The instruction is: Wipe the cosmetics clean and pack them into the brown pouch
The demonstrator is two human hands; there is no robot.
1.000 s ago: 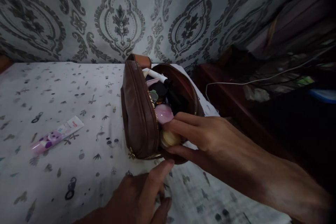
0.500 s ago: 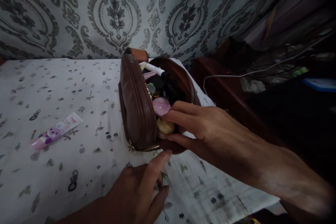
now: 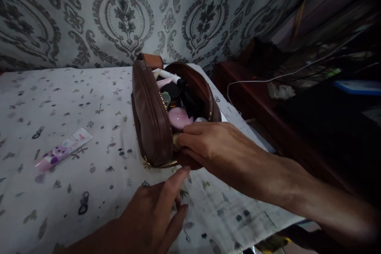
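A brown zipped bag [image 3: 151,123] stands unzipped on the patterned white cloth [image 3: 101,190]. Inside it show a pink round item [image 3: 180,118], a dark jar [image 3: 172,92], a green lid [image 3: 165,98] and a white tube [image 3: 168,75]. My right hand [image 3: 205,141] reaches into the near end of the bag, its fingers closed around a yellowish round item [image 3: 176,141], which they mostly cover. Just in front of the bag, my left hand [image 3: 159,210] hovers with thumb and forefinger apart, holding nothing.
A pink and white tube [image 3: 64,150] lies on the cloth at the left. Behind stands a patterned grey wall [image 3: 166,8]. To the right are a dark red wooden edge [image 3: 253,99], a white cable [image 3: 276,77] and a blue-edged object [image 3: 357,87].
My right fingers have closed over the yellowish round item, covering most of it. A white round item now shows beside the pink one. The view has shifted slightly; my left hand stays near the bag.
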